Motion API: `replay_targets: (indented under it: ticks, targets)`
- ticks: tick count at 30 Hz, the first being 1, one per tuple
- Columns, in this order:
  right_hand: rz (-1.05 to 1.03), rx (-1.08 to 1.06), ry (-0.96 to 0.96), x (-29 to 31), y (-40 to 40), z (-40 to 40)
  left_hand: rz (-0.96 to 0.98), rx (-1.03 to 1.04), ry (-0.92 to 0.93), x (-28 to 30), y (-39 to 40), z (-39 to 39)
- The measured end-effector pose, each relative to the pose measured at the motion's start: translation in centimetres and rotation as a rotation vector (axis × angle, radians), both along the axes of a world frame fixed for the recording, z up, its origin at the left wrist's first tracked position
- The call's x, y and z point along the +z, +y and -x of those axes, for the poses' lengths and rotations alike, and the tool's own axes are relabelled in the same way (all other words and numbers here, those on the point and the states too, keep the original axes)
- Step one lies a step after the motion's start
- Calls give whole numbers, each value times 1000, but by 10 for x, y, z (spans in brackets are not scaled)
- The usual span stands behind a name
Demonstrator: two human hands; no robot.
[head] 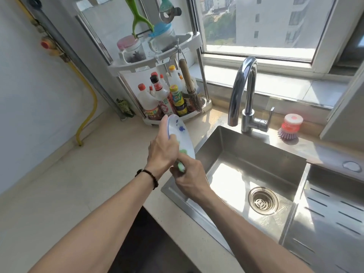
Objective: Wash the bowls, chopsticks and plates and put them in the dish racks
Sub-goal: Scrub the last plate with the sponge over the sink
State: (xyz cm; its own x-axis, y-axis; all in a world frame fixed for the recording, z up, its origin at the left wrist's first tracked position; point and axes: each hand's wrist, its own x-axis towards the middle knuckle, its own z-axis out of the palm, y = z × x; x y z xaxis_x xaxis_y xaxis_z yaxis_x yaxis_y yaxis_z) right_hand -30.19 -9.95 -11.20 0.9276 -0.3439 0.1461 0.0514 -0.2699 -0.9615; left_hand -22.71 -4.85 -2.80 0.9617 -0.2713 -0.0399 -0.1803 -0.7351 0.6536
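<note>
A: Fig. 1. The left hand (162,149) grips the plate (180,137) on edge, at ten o'clock from the sink (246,154) drain, above the desk (88,164) edge. The right hand (190,179) is curled round a green scrubber (181,167) at the plate's lower rim.

B: The hazard?

A: A wet rim held only by fingers could probably slip; it would strike the steel basin or desk edge and chip. The faucet (243,91) looks dry.
</note>
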Motion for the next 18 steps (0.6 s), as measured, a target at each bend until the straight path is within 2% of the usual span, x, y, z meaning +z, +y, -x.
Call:
replay_targets:
  ticks: [3, 5, 8, 10, 12, 13, 16, 18]
  targets:
    - [191, 275, 194, -14, -25, 11, 122, 45, 61, 5, 2, -13]
    - [268, 322, 281, -13, -32, 16, 123, 36, 49, 4, 1, -10]
    - [224, 384, 193, -3, -31, 25, 191, 62, 38, 8, 2, -18]
    - [374, 425, 217, -7, -45, 28, 228, 15, 82, 9, 6, -22]
    - [520, 356, 290, -17, -60, 25, 240, -5, 80, 8, 7, -19]
    - [516, 333, 302, -16, -58, 26, 257, 15, 70, 5, 7, -16]
    - [386, 392, 156, -11, -40, 32, 313, 78, 62, 1, 7, -19]
    - [484, 413, 152, -13, -46, 36, 298, 31, 93, 1, 9, -22]
